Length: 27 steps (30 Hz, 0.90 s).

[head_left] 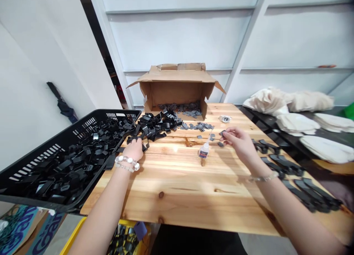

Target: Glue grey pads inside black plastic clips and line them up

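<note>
My left hand (133,150) is at the near edge of a heap of black bent plastic pieces (155,125). Its fingers are curled round one black piece (145,147), partly hidden by the hand. Over the right part of the table, my right hand (240,141) pinches a small grey pad (222,133) between thumb and fingertips. Beside it, a few loose grey pads (220,144) lie on the wood. A small clear glue bottle (204,150) with a thin nozzle stands between the hands.
A black crate (83,123) full of similar pieces stands left. An open cardboard box (177,78) with grey pads sits at the back. Black pieces (306,188) lie in rows along the right edge. A tape roll (225,119) and white cloth stacks (297,124) are farther off.
</note>
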Available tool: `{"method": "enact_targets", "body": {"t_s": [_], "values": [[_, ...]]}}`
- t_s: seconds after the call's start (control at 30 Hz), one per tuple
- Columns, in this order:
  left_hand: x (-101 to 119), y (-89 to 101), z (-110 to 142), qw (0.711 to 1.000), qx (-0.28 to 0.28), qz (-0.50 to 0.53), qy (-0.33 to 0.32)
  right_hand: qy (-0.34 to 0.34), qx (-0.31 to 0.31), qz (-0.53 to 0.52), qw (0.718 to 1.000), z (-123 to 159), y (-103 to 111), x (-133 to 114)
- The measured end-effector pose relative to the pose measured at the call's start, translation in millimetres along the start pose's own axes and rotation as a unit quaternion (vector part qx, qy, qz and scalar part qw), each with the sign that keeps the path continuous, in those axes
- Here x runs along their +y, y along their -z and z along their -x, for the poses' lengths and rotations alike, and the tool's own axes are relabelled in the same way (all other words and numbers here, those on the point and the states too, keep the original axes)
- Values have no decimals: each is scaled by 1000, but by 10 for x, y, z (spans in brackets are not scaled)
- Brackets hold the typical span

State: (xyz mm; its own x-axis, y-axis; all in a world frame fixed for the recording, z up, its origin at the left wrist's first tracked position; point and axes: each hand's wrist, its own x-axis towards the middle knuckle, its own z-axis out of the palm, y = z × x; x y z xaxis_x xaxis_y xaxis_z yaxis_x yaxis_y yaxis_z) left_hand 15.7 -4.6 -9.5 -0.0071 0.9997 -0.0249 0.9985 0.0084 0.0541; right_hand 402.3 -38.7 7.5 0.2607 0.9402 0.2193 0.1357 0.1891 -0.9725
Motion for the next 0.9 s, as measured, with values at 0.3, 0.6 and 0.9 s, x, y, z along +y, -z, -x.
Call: {"method": "enact_targets", "body": {"t_s": [0.3,0.6,0.9], "values": [[-21,6,-4,998,-26,-22,-46,-23,-1,0,1000,149,-94,300],[-33,33,-3,997,-15,-21,-66,-21,-1,27,999,143,-60,335],[78,141,42,992,83,46,-84,-31,6,19,999,121,-76,393]]}}
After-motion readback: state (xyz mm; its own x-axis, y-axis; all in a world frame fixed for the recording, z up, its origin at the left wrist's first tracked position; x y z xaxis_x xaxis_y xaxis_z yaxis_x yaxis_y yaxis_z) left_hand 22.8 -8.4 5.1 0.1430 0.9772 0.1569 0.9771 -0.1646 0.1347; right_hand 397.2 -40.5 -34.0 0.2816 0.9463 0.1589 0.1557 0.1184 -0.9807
